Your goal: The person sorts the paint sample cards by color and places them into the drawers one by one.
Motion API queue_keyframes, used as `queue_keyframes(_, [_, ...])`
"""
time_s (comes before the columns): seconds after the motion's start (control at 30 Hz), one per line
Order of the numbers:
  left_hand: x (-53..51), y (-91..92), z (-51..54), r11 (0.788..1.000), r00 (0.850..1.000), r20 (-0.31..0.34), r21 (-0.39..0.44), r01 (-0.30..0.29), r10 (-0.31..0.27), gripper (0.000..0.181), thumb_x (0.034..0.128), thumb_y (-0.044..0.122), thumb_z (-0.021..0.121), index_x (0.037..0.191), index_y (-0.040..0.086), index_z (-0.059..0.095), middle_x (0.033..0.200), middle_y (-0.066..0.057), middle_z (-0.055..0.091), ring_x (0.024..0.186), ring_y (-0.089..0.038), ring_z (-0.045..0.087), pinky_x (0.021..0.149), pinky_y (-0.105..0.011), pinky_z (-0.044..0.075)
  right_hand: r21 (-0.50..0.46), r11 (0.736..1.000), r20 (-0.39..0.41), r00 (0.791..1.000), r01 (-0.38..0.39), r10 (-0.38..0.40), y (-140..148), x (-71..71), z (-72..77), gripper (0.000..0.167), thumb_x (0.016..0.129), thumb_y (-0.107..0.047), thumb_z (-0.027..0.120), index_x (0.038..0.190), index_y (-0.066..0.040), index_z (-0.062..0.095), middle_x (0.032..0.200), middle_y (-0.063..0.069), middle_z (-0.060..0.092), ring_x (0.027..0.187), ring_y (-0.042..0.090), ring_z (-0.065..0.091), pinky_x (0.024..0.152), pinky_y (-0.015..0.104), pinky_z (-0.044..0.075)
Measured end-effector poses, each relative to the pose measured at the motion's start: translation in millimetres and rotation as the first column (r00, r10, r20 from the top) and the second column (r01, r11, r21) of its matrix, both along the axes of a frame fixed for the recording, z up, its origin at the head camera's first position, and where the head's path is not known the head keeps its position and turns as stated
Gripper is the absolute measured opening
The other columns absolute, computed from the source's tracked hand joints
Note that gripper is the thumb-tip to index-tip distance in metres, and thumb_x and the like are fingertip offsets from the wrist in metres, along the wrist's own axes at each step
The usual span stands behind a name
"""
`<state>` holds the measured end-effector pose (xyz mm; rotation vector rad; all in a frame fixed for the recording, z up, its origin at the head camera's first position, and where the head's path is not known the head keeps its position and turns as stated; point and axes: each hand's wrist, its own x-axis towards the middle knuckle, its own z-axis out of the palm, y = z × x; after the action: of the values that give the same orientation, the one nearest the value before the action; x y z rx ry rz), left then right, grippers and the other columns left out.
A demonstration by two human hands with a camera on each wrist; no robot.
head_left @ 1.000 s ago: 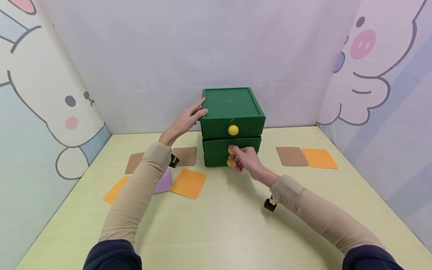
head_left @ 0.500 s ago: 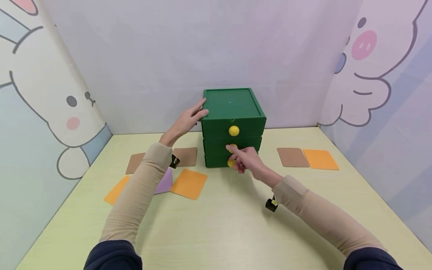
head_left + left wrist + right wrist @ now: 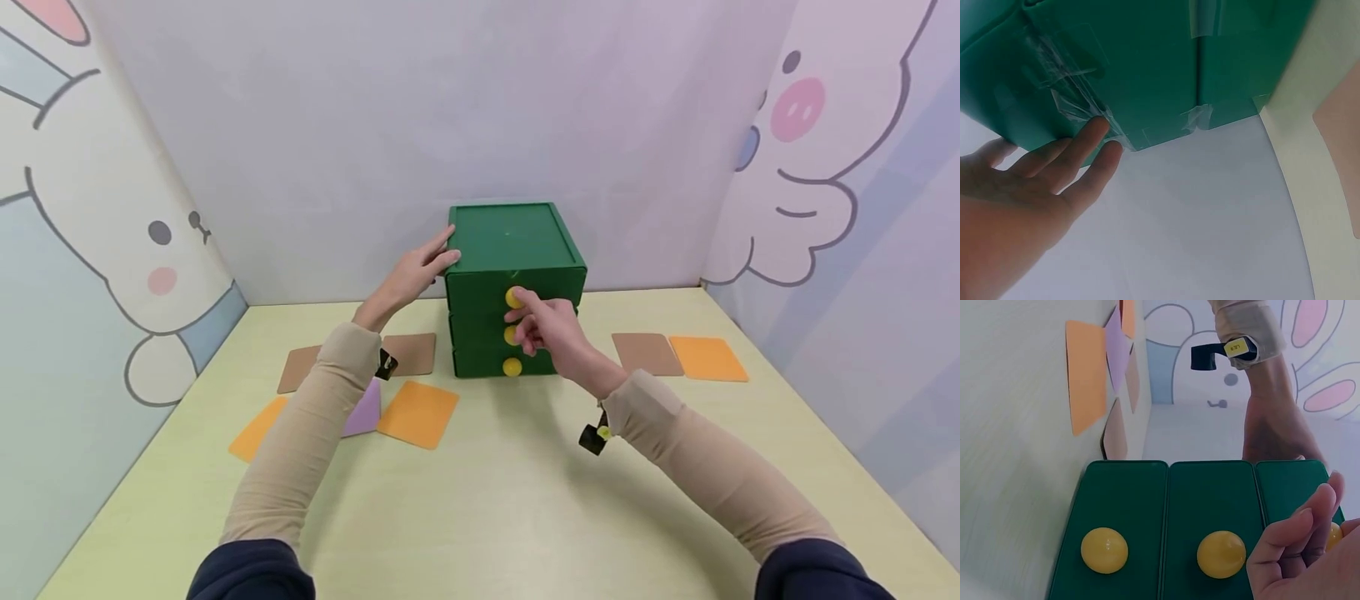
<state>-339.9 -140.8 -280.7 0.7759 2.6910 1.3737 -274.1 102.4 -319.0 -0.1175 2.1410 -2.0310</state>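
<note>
A green drawer cabinet (image 3: 517, 237) with three stacked drawers stands against the back wall. Each drawer front carries a round yellow knob, and all three fronts sit flush. My left hand (image 3: 408, 275) steadies the cabinet's left side, thumb over the top edge; in the left wrist view its fairly straight fingers (image 3: 1088, 147) touch the taped side. At the top drawer, my right hand (image 3: 558, 329) has thumb and index finger at the top knob (image 3: 513, 297), the other fingers curled. The right wrist view shows that knob (image 3: 1334, 536) between thumb and fingers, partly hidden.
Left of the cabinet lie orange cards (image 3: 418, 415), a purple card (image 3: 365, 410) and brown cards (image 3: 410, 354), some partly behind my left arm. To the right are a brown card (image 3: 647, 354) and an orange card (image 3: 708, 358). Walls enclose the table (image 3: 480, 517).
The middle drawer, slightly out a second ago, has been pushed in flush. My right hand has moved up from the middle knob to the top one. My left hand stays on the cabinet.
</note>
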Motion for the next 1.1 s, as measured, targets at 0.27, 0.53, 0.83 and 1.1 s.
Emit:
queue_keyframes(0.27, [-18.1,-6.3,-17.5,1.0,1.0,-0.026,0.029,0.002,-0.001,0.061,0.1012,0.046,0.04,0.155,0.033,0.015,0.151,-0.006,0.04,0.096,-0.022,0.047,0.074,-0.036,0.037,0.028,1.0,-0.02,1.0,0.012,-0.011,0,9.5,-5.8,0.061,0.093,-0.052,0.056,0.097,0.008,0.064,0.051,-0.001,0.058,0.043,0.013,0.046,0.048,0.023,0.045])
queue_keyframes(0.53, [-19.7,-6.1,-17.5,0.999,0.999,-0.038,0.04,0.011,-0.009,0.063,0.1001,0.05,0.04,0.155,0.033,0.016,0.126,-0.008,0.051,0.084,-0.023,0.043,0.071,-0.035,0.036,0.061,0.998,-0.037,0.999,-0.013,0.015,3,26.8,-4.1,0.061,0.092,-0.053,0.058,0.096,0.008,0.067,0.051,0.0,0.058,0.045,0.013,0.047,0.048,0.024,0.045])
queue_keyframes(0.83, [-18.8,-7.9,-15.9,1.0,0.999,-0.039,0.017,0.0,0.0,0.064,0.0996,0.052,0.04,0.155,0.034,0.015,0.153,-0.004,0.037,0.093,-0.023,0.047,0.075,-0.037,0.038,0.09,0.994,-0.041,0.997,-0.057,0.061,6,46.5,-1.0,0.056,0.093,-0.051,0.057,0.097,0.004,0.067,0.052,0.001,0.058,0.044,0.014,0.045,0.049,0.025,0.044])
queue_keyframes(1.1, [-16.1,-12.4,-18.0,1.0,0.999,-0.038,0.026,-0.003,0.004,0.065,0.0991,0.053,0.041,0.156,0.032,0.016,0.154,-0.004,0.036,0.1,-0.022,0.05,0.078,-0.04,0.039,0.122,0.987,-0.046,0.992,-0.109,0.115,9,62.2,-2.8,0.06,0.093,-0.051,0.057,0.098,0.008,0.066,0.05,0.002,0.056,0.045,0.015,0.046,0.049,0.026,0.044])
